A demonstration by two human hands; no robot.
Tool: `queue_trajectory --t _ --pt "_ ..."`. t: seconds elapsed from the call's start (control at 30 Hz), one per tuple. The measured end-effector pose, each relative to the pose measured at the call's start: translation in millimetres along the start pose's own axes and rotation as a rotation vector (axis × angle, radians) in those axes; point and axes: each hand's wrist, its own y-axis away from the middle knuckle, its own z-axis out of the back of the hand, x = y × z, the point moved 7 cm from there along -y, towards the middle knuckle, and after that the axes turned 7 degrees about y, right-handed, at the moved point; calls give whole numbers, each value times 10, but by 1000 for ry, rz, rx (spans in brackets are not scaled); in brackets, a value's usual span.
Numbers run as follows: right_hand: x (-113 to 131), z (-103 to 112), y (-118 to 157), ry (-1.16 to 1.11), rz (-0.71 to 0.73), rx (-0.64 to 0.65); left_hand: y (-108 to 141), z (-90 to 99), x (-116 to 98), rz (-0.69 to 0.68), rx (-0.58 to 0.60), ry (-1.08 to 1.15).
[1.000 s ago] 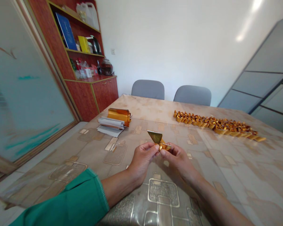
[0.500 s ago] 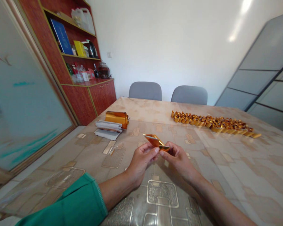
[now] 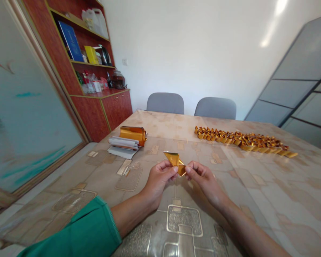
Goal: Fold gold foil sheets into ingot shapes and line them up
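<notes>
Between my fingertips I pinch a folded piece of gold foil [image 3: 174, 162], its pointed flap standing up above my hands. My left hand [image 3: 159, 180] holds its left side and my right hand [image 3: 204, 180] its lower right corner. Farther up the table a curled sheet of gold foil [image 3: 133, 135] lies on a stack of white papers [image 3: 122, 146]. Across the table at the right runs a long row of small folded gold foil ingots [image 3: 243, 141]. The patterned table cover [image 3: 224, 185] lies under everything.
A red wooden cabinet [image 3: 101, 114] with shelves of bottles, a kettle and a blue book stands at the left. Two grey chairs [image 3: 191, 105] stand beyond the table. A large glass panel [image 3: 29, 107] fills the left side, and a grey partition [image 3: 291, 92] the right.
The foil has been folded into a smaller shape with an upright triangular flap. My hands have drawn slightly closer around it, and the row and papers have not moved.
</notes>
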Motion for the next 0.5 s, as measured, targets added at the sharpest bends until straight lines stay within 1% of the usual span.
queue_trajectory --t 0.1,0.13,0.2,0.27,0.33,0.4,0.47,0.5 --pt "45 79 21 95 55 -28 -16 36 31 90 -9 33" --pt "77 119 28 159 100 -52 -18 44 43 124 -6 40" --pt "166 167 45 312 236 -87 -10 40 73 192 17 46" --pt "258 148 69 445 387 -68 15 14 107 254 58 40" --pt "314 86 88 530 490 3 46 -19 135 292 98 30" --pt "344 52 91 573 524 48 71 -48 148 297 128 18" --pt "370 62 81 582 524 46 83 -72 154 284 151 3" --pt "381 78 74 576 517 35 81 -79 140 255 160 -23"
